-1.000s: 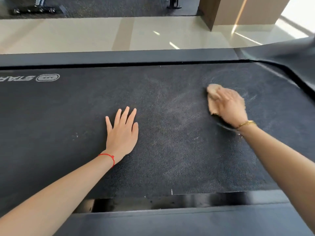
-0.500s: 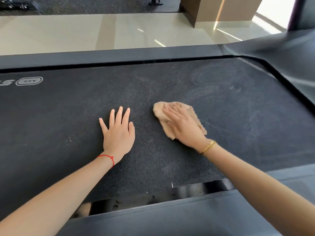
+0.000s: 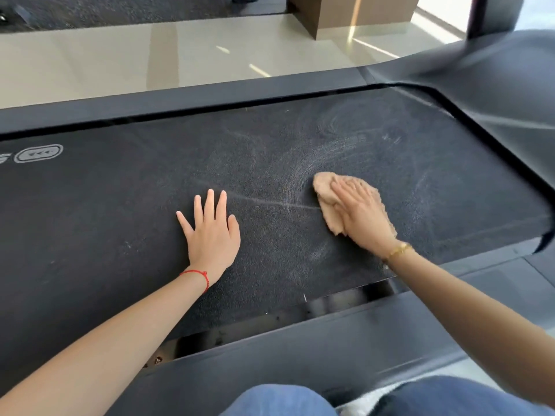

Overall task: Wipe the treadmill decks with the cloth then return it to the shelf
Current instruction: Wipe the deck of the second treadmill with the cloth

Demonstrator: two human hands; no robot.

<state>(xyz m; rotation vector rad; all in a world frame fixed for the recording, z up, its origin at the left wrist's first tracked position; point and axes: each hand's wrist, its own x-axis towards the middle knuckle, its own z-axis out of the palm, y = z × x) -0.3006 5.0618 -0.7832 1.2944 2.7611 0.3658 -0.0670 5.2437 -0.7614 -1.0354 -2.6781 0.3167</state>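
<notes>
Head view: streaked treadmill deck (image 3: 270,163), tiled floor (image 3: 120,61).

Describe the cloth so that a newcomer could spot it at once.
Start at the wide black treadmill belt that fills the view. Toward its right end, the right hand presses flat on a crumpled tan cloth. It is the only light, soft thing on the dark belt; the left hand lies bare.

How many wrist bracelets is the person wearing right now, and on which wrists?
2: a red string bracelet on the left wrist, near the treadmill belt's middle, and a gold bracelet on the right wrist, just behind the tan cloth.
</notes>
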